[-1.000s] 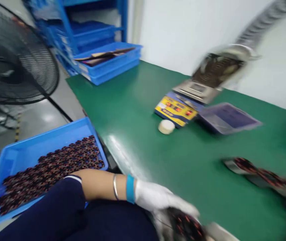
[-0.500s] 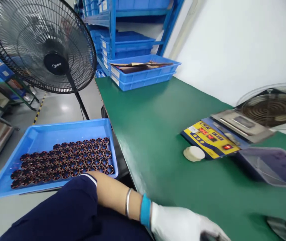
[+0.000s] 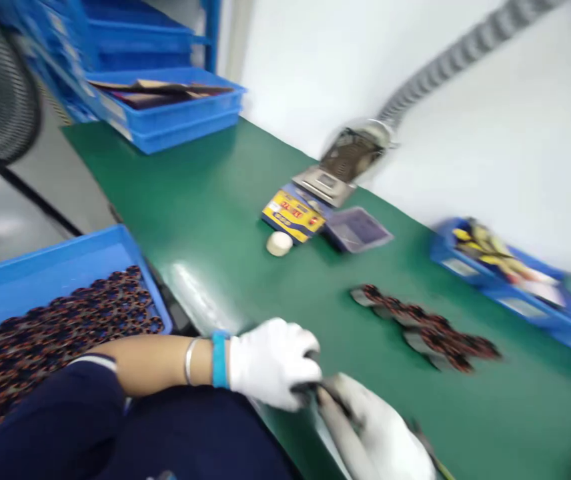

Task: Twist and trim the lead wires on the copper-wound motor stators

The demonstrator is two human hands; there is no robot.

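Observation:
My left hand, in a white glove with a blue band at the wrist, is closed at the table's near edge. My right hand, also gloved in white, meets it from the right with fingers pinched. A small dark thing shows between the two hands, too blurred and covered to name. Just beyond the right hand is a thin tool with a yellow-green handle; whether it is held or lies on the table I cannot tell. Several round motor stators with copper windings lie in rows farther up the table.
A blue tray full of stators sits at the left. On the green table are a yellow-faced device, a pale round piece, a small plastic tray and blue bins. Stacked blue crates stand at the back.
The view has swung right, bringing in the stator rows, the bins and my right hand. My left hand now meets my right hand over the table's near edge.

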